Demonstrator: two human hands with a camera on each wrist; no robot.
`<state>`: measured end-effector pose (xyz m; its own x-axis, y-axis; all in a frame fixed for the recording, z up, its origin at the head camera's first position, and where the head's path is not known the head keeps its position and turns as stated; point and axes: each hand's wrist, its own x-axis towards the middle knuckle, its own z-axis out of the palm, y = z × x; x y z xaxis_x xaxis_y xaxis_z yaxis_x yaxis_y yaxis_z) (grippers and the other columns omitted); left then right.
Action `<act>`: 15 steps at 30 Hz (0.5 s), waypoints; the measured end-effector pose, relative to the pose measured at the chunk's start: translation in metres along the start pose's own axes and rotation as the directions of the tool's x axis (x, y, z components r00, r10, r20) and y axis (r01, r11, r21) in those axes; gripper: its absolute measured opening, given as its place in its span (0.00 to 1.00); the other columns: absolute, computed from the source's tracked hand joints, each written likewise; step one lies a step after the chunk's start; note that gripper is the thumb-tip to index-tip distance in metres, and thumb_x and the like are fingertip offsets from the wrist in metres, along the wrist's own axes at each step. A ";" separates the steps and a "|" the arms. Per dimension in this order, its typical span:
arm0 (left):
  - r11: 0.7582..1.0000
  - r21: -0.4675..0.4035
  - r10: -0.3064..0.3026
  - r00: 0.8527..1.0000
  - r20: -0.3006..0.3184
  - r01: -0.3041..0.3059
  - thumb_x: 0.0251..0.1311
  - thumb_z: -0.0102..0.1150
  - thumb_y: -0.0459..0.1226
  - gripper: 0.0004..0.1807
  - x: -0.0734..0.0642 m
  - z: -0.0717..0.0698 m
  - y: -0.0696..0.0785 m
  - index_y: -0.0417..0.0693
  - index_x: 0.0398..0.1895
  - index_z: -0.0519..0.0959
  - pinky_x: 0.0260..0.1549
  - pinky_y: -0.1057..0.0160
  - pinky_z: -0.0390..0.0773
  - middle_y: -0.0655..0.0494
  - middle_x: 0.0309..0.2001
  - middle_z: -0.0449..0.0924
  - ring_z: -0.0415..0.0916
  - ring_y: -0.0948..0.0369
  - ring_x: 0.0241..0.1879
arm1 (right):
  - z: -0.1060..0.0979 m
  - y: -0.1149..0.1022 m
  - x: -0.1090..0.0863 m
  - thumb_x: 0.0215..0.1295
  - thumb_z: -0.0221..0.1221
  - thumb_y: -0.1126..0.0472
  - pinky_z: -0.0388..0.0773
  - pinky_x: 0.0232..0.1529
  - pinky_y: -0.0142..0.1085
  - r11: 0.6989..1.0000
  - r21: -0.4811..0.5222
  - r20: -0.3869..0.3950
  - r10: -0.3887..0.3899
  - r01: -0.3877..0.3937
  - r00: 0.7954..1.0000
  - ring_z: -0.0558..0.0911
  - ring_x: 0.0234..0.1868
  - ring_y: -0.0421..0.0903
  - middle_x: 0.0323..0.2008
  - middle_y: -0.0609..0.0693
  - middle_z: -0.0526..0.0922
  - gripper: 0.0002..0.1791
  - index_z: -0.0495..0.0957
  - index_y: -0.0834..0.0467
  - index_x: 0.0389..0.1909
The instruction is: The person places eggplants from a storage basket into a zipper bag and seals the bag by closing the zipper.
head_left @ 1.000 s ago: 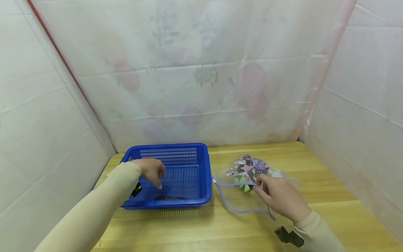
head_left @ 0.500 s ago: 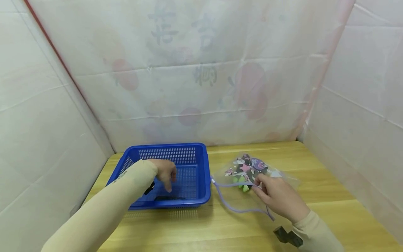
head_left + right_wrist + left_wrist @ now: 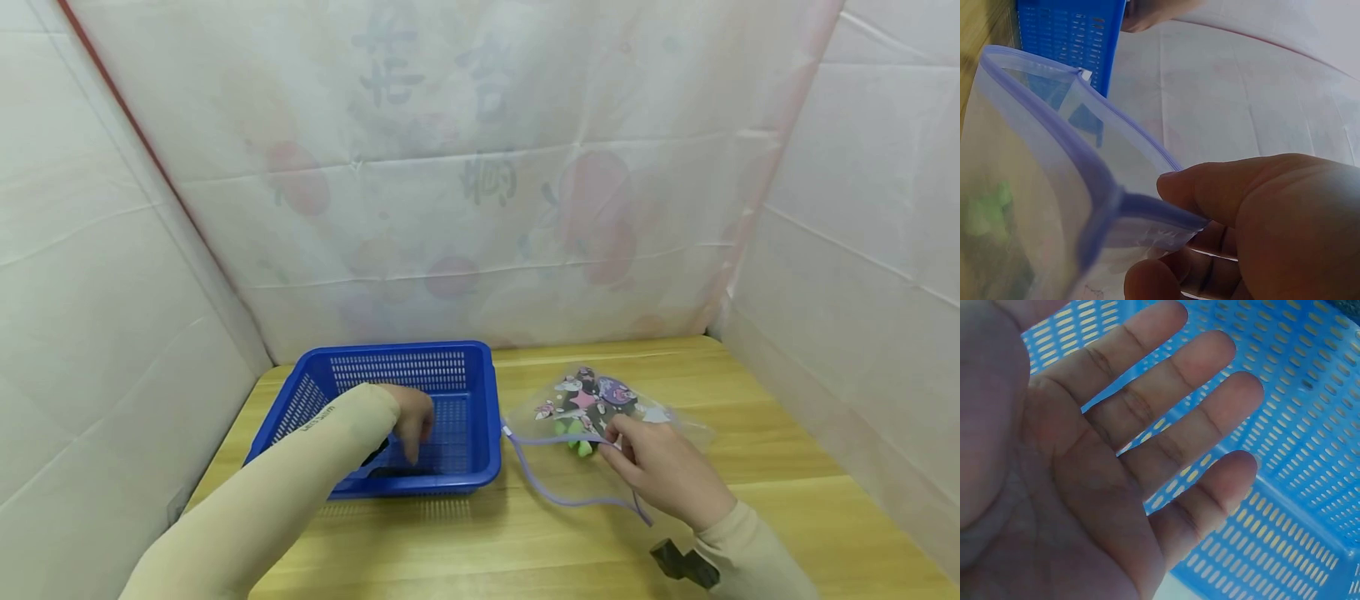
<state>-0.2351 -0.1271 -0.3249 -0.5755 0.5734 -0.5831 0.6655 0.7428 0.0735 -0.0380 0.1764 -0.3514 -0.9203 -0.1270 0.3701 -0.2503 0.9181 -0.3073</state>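
Note:
My left hand reaches down inside a blue plastic basket, fingers spread and holding nothing in the left wrist view. Just below its fingertips a dark item lies by the basket's near wall, mostly hidden by the rim. On the right, my right hand pinches the edge of a clear zipper bag between thumb and fingers. The bag's purple zip strip gapes apart in the right wrist view, with a white slider at its far end. Something light green shows inside the bag, behind its cartoon print.
Basket and bag stand side by side on a yellow wood-grain table. Pale cloth walls enclose the table at the back and both sides. A black wrist mount sits on the right sleeve.
My left hand has moved right and slightly lower within the basket, toward the dark item. The right hand keeps its pinch on the bag and has hardly moved.

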 end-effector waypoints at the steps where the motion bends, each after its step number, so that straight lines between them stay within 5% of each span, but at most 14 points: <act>1: 1.000 0.011 0.000 1.000 0.004 0.000 0.42 0.77 0.43 0.16 0.002 0.000 0.001 0.57 0.36 0.84 0.38 0.60 0.78 0.66 0.35 0.78 0.75 0.63 0.38 | 0.000 0.000 0.000 0.59 0.66 0.60 0.59 0.13 0.27 1.000 0.000 0.001 -0.001 0.001 1.000 0.59 0.13 0.29 0.13 0.34 0.63 0.09 0.74 0.47 0.28; 10: 0.999 0.032 -0.005 0.999 0.045 0.003 0.40 0.78 0.42 0.13 0.006 0.004 0.015 0.58 0.28 0.81 0.31 0.63 0.77 0.66 0.30 0.77 0.72 0.65 0.32 | -0.001 -0.001 0.000 0.60 0.65 0.60 0.59 0.13 0.27 1.000 0.007 0.006 0.007 -0.007 1.000 0.59 0.13 0.29 0.13 0.34 0.63 0.08 0.74 0.47 0.29; 15: 0.996 0.088 -0.006 0.998 0.057 0.001 0.41 0.77 0.45 0.17 0.010 0.009 0.020 0.57 0.36 0.83 0.34 0.62 0.78 0.66 0.33 0.78 0.74 0.64 0.36 | -0.002 -0.002 0.001 0.60 0.65 0.59 0.58 0.13 0.27 1.000 0.000 0.003 0.005 -0.005 1.000 0.58 0.13 0.29 0.13 0.34 0.63 0.08 0.74 0.47 0.28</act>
<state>-0.2236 -0.1094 -0.3362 -0.5518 0.5483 -0.6284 0.7041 0.7101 0.0012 -0.0376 0.1749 -0.3492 -0.9224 -0.1239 0.3658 -0.2459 0.9188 -0.3087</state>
